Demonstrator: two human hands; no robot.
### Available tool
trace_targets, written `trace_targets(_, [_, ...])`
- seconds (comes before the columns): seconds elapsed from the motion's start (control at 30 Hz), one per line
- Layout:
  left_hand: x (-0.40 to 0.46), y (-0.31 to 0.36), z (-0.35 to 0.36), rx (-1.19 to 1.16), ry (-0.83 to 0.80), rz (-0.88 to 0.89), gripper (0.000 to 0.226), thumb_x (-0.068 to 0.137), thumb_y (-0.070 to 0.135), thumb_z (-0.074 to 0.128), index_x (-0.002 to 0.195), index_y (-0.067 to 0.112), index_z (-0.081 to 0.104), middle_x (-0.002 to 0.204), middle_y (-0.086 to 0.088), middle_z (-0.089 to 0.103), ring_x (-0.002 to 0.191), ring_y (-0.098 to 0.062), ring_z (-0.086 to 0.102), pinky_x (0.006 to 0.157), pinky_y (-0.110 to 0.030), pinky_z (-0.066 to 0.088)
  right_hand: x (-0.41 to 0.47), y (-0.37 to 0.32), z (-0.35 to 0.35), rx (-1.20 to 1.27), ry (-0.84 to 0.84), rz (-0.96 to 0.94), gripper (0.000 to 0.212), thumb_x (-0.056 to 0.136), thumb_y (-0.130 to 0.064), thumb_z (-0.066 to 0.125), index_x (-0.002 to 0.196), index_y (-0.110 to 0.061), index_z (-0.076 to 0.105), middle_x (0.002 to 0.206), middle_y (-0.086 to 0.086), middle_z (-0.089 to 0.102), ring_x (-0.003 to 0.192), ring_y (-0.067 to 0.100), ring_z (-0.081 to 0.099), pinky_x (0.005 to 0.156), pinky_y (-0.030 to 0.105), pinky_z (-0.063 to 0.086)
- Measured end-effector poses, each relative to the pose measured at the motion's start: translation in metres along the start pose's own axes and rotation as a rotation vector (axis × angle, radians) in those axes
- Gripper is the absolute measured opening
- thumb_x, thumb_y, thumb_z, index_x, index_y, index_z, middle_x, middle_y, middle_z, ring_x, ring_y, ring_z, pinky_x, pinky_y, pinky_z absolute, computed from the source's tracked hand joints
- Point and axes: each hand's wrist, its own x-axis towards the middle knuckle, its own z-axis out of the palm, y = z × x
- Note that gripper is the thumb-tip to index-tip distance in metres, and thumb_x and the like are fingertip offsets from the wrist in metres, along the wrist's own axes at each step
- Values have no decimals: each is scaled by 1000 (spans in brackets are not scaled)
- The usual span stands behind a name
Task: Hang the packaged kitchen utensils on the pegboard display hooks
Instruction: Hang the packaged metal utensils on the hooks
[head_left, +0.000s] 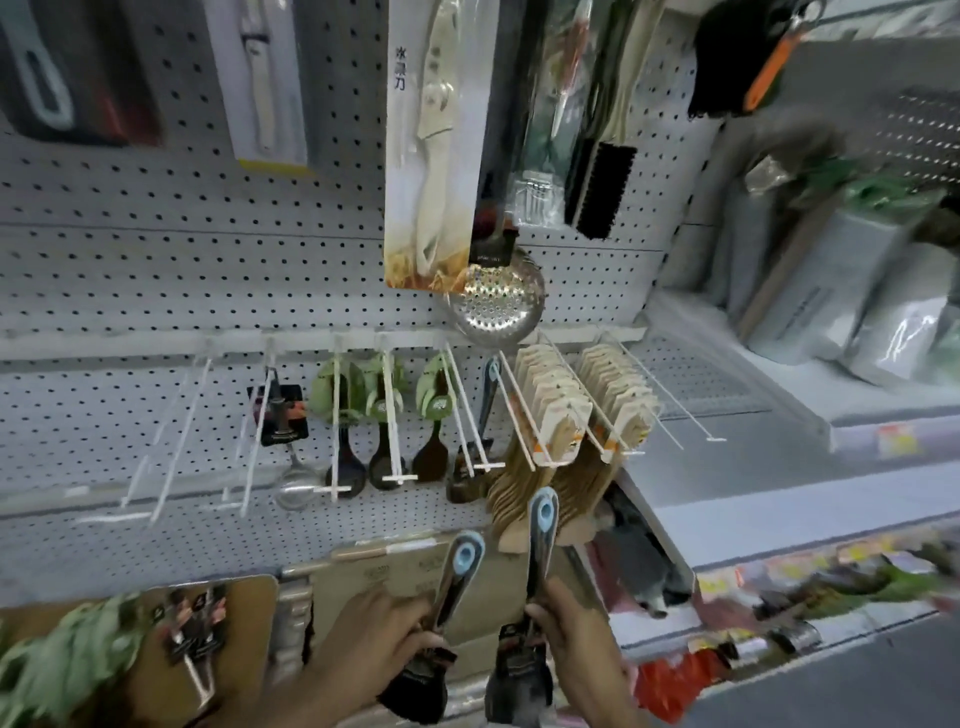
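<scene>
Head view: left hand (379, 629) grips one blue-eyed utensil (452, 587), right hand (561, 618) grips another utensil (540, 551), both below the pegboard (156, 291). Several hooks (176, 431) carry stock; these two remain unhung.

Both hands are showing bare, left hand (371, 631) at 6 o'clock, right hand (563, 621) just toward 5. Forearms are showing bare too, no sleeves, rings or watch showing.
</scene>
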Motion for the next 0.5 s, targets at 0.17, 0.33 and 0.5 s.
trace_targets(0.17, [4, 41, -7, 283, 4, -71, 34, 79, 75, 32, 75, 47, 50, 49, 31, 50, 47, 10, 49, 43, -5, 11, 18, 20, -20, -1, -112, -71, 11, 100, -37, 49, 108, -35, 56, 90, -11, 70, 77, -4, 62, 67, 9, 43])
trace_targets(0.33, [-10, 58, 2, 275, -15, -228, 49, 91, 74, 13, 80, 45, 51, 54, 27, 54, 53, 9, 53, 55, -21, 54, 36, 42, -19, 55, -241, -61, 6, 99, -40, 49, 100, -38, 56, 83, -8, 72, 76, 4, 68, 75, 30, 56])
trace_targets(0.5, [-21, 67, 2, 92, -175, -334, 65, 80, 79, 19, 115, 37, 53, 106, 8, 70, 108, -17, 61, 105, -40, 39, 47, 34, -18, 142, -262, -43, 16, 101, -17, 49, 99, -33, 53, 78, -8, 66, 64, -9, 63, 60, 8, 49])
